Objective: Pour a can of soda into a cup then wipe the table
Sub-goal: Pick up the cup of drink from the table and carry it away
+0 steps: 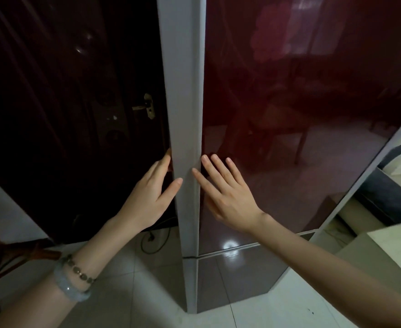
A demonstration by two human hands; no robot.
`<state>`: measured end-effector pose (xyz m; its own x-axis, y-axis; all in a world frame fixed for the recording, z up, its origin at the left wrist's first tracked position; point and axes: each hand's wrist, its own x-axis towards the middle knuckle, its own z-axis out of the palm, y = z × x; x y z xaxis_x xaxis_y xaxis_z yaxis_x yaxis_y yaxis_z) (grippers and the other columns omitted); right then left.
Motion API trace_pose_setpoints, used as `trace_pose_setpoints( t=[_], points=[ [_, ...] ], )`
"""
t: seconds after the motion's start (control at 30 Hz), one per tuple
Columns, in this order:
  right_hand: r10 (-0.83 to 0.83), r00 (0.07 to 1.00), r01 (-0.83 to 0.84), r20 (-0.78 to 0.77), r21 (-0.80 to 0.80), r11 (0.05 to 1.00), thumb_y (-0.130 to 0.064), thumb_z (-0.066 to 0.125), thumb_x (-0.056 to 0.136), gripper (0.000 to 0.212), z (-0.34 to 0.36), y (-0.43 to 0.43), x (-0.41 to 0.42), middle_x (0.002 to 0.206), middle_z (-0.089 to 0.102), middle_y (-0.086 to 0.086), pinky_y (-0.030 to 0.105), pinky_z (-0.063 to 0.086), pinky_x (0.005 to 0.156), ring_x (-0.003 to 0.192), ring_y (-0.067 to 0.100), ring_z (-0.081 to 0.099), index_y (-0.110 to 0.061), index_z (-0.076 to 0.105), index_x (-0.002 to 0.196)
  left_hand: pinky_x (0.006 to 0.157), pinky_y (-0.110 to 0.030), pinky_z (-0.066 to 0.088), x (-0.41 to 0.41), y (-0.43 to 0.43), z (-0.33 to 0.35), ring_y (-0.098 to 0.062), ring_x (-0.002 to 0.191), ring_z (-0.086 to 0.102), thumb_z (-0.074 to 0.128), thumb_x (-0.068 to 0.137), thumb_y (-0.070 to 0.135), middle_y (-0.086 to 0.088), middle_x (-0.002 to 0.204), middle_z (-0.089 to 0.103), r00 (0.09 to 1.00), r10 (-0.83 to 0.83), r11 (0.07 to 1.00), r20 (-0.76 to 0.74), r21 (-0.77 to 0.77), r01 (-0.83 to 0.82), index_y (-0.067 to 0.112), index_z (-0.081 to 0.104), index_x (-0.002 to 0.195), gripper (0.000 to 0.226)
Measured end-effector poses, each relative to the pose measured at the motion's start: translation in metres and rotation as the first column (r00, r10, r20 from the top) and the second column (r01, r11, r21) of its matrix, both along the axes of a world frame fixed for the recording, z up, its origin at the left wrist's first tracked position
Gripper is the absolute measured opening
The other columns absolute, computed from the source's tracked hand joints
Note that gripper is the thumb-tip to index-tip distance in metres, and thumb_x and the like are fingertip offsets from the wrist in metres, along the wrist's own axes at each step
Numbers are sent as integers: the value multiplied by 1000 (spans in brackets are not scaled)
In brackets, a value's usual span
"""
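No can, cup or cloth is in view. A tall fridge with a glossy dark red door (pixel 301 143) and a grey side edge (pixel 185 91) fills the middle. My left hand (pixel 151 192) holds that grey edge, fingers tucked behind it and thumb lying on its front. My right hand (pixel 225 192) rests flat on the red door face right beside the edge, fingers straight and spread. A lower fridge door (pixel 237 280) sits beneath a seam near the floor.
A dark room door with a brass handle (pixel 147 107) stands left of the fridge. A black cable (pixel 154 242) lies on the pale tiled floor (pixel 147 292). A pale counter corner (pixel 389 247) is at the right, with a dark cushion (pixel 389 200) behind it.
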<state>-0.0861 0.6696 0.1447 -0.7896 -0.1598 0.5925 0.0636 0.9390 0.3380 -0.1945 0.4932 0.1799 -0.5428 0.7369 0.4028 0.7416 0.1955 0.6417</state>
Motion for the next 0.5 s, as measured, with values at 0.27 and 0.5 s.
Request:
trace_pose_setpoints(
  t=[0.27,0.5],
  points=[
    [-142,988,150,63,-155,976,-20,38,85,56,14,-33,11,150,31,20,49,24,114,141,35,26,-7,44,139,106,-30,35,-15,-4,-3,-3,129,38,47,89,41,7,148,34,992,-105,994,68,35,103,25,14,149,70],
    [-486,868,496,104,-256,830,-20,39,80,59,2,-65,44,145,40,21,48,29,111,135,36,38,-7,47,137,116,-29,12,6,-9,-18,-22,139,21,45,90,34,-15,149,26,859,-161,974,-486,62,217,2,15,145,70]
  ],
)
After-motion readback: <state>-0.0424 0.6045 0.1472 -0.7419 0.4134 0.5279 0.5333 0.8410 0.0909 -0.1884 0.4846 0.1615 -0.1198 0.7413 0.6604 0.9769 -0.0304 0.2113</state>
